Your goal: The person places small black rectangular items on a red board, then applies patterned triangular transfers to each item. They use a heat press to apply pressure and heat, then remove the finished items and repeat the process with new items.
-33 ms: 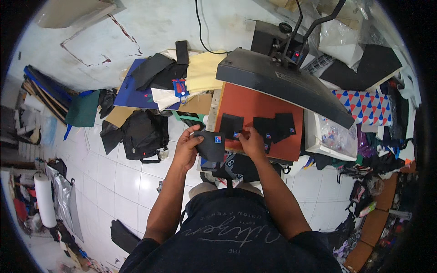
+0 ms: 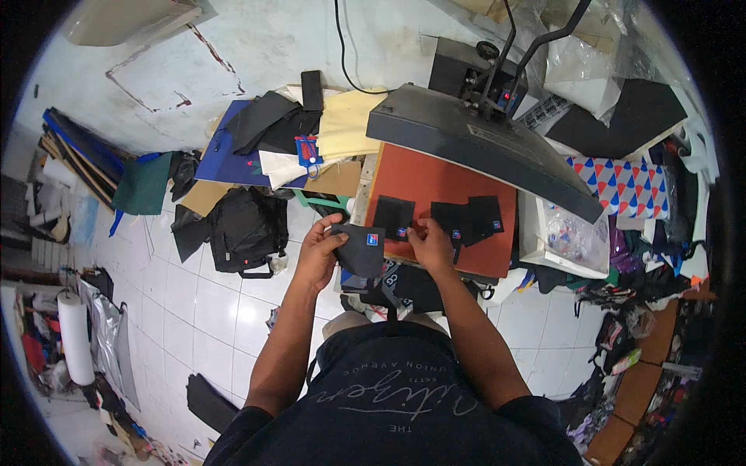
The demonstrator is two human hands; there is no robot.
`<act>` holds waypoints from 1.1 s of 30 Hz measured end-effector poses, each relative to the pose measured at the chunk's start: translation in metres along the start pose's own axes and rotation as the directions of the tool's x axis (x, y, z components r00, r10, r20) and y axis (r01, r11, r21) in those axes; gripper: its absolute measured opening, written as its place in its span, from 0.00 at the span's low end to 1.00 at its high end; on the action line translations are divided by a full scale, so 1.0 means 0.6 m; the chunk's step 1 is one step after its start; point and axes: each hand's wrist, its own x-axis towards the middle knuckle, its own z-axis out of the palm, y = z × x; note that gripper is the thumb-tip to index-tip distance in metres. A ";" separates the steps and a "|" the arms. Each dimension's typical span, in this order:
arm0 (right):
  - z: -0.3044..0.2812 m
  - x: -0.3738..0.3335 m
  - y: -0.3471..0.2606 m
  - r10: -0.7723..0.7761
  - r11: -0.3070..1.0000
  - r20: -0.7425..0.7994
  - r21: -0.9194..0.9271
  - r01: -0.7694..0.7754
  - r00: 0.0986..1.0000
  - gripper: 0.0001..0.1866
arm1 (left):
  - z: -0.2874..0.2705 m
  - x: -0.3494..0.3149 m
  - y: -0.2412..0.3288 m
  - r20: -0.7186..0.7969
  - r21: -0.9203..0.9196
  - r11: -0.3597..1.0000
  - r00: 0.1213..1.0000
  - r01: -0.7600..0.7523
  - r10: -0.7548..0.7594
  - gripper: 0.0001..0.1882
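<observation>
My left hand (image 2: 318, 252) holds up a black fabric piece (image 2: 361, 250) with a small blue and red label, just off the press's front left corner. My right hand (image 2: 430, 242) rests on the orange lower pad (image 2: 435, 182) of a heat press. Its fingertips pinch a small blue and red label (image 2: 402, 231) at the edge of a black fabric piece (image 2: 392, 215). Overlapping black pieces (image 2: 470, 219) with similar labels lie on the pad to the right. The dark upper plate (image 2: 474, 147) is swung up and back.
A black bag (image 2: 245, 229) lies on the white tiled floor at left. Fabric and card sheets (image 2: 311, 132) pile up by the wall. A clear bag in a white tray (image 2: 571, 237) and patterned cloth (image 2: 629, 186) sit right of the press. More black pieces (image 2: 412, 287) lie near my knees.
</observation>
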 end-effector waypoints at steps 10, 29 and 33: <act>-0.077 -0.025 -0.024 -0.400 0.903 0.493 0.357 0.240 0.772 0.16 | 0.072 0.005 -0.013 0.226 0.722 0.685 0.969 -0.095 -0.104 0.23; -0.018 0.247 0.009 0.166 0.983 -0.010 0.080 -0.165 0.986 0.14 | 0.046 0.022 -0.118 0.525 0.851 -0.110 0.839 -0.514 0.141 0.32; -0.013 0.251 0.002 0.131 0.954 -0.086 -0.260 -0.149 0.988 0.17 | 0.029 0.039 -0.146 0.570 0.805 -0.261 0.817 -0.533 0.088 0.34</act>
